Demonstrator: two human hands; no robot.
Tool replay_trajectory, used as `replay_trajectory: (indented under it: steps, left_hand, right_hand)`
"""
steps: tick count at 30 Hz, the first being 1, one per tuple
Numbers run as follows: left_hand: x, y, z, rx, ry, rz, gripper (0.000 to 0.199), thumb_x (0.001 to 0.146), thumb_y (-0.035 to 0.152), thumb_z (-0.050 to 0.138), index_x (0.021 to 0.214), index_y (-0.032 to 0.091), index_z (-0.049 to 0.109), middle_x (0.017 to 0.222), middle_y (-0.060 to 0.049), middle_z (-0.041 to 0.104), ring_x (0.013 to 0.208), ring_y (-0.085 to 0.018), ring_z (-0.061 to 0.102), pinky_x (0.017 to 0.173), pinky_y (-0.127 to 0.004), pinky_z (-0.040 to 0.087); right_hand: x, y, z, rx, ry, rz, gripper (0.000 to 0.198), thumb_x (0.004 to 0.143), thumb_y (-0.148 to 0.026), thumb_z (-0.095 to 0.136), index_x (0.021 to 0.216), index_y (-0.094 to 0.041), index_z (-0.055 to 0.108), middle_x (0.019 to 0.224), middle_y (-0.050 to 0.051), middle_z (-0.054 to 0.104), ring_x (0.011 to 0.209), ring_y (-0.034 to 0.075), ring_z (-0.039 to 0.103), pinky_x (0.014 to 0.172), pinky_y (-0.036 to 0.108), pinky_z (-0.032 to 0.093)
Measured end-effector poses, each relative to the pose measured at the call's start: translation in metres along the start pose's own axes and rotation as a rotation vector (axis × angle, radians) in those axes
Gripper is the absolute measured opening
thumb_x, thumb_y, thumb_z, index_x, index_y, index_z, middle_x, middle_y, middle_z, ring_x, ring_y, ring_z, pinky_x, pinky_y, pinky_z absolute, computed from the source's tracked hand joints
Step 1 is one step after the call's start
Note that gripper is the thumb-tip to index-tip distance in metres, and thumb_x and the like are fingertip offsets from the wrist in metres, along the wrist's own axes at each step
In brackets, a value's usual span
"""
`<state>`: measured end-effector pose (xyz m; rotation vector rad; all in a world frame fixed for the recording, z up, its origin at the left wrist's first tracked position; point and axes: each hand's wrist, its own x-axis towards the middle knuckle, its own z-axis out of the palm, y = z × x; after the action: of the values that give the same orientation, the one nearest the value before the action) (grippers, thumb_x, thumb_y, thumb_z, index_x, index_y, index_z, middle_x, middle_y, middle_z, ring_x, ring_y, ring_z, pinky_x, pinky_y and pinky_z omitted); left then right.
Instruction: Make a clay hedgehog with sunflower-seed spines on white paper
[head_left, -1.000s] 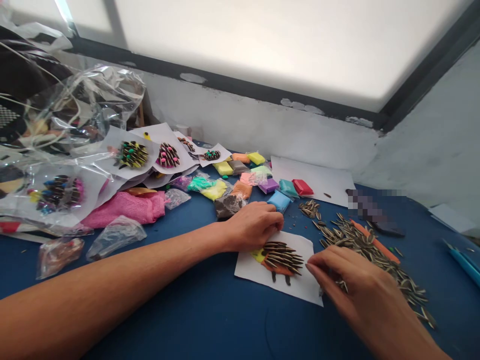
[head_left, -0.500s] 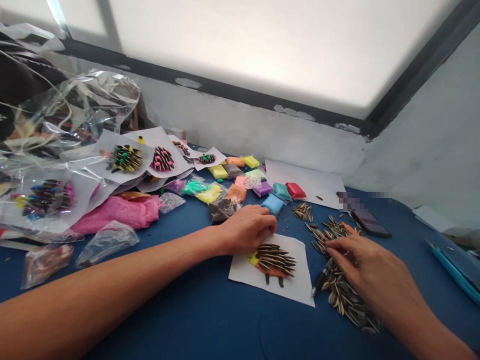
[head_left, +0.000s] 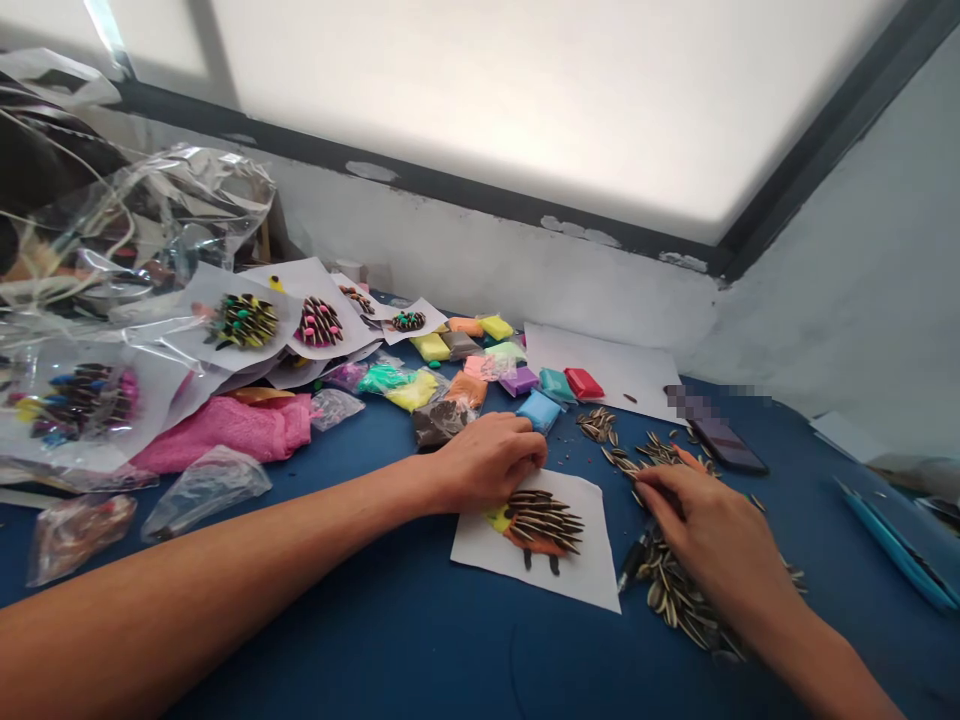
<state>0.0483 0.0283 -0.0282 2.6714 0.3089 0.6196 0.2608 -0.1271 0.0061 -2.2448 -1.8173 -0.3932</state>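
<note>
A white paper sheet [head_left: 577,585] bears a clay hedgehog [head_left: 544,525] with a yellow face, orange body, dark legs and sunflower seeds as spines. Over its upper left edge rests my left hand [head_left: 491,460], fingers curled closed; the fingertips are hidden, so what they hold cannot be seen. To the right, my right hand [head_left: 709,515] hovers at a pile of striped sunflower seeds [head_left: 679,600], thumb and finger pinched together at its left edge. Anything between those fingertips is too small to make out. A dark pen [head_left: 634,562] lies between the sheet and the pile.
Coloured clay packets [head_left: 540,410] lie behind my left hand. A phone [head_left: 727,445] is beyond the seeds, near a blank paper sheet [head_left: 600,360]. Finished seed hedgehogs on paper [head_left: 322,322], a pink cloth [head_left: 225,430] and plastic bags [head_left: 206,490] fill the left side.
My right hand has shifted slightly left and away from me across the seeds, its fingers still pinched. My left hand stays on the paper. The whole view has shifted slightly.
</note>
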Motion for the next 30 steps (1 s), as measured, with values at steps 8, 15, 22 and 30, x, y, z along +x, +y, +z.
replay_trajectory:
  steps: [8,15,22,30]
  left_hand:
    - [0.000,0.001,-0.002,-0.001,-0.010,-0.004,0.017,0.089,0.012,0.047,0.090,0.016,0.064,0.089,-0.005,0.061,0.082,-0.018,0.054,0.074,-0.032,0.040]
    - [0.000,0.000,0.000,-0.002,-0.004,0.000,0.017,0.088,0.012,0.047,0.089,0.016,0.064,0.089,-0.006,0.061,0.082,-0.018,0.054,0.075,-0.032,0.040]
    - [0.000,0.000,0.000,-0.008,0.002,0.005,0.017,0.089,0.013,0.047,0.089,0.016,0.063,0.088,-0.006,0.061,0.082,-0.018,0.054,0.074,-0.032,0.041]
    - [0.000,-0.001,0.001,-0.006,0.014,0.021,0.016,0.088,0.012,0.047,0.088,0.016,0.063,0.087,-0.005,0.060,0.082,-0.017,0.054,0.076,-0.032,0.041]
  right_hand:
    - [0.001,0.000,-0.011,0.042,-0.077,0.048,0.025,0.080,-0.040,0.051,0.069,-0.027,0.069,0.067,0.001,0.071,0.067,0.023,0.068,0.056,0.034,0.045]
    - [0.002,-0.003,-0.005,0.043,-0.138,0.048,0.019,0.077,-0.033,0.050,0.067,-0.024,0.064,0.072,0.004,0.069,0.069,0.024,0.064,0.058,0.035,0.044]
    - [0.004,-0.004,-0.011,0.105,-0.106,0.021,0.016,0.081,-0.033,0.044,0.071,-0.025,0.053,0.072,0.005,0.064,0.072,0.023,0.063,0.061,0.034,0.045]
    - [0.002,-0.013,-0.033,0.490,-0.111,0.258,0.030,0.084,-0.048,0.050,0.098,-0.024,0.061,0.076,0.003,0.067,0.063,0.019,0.060,0.053,0.029,0.044]
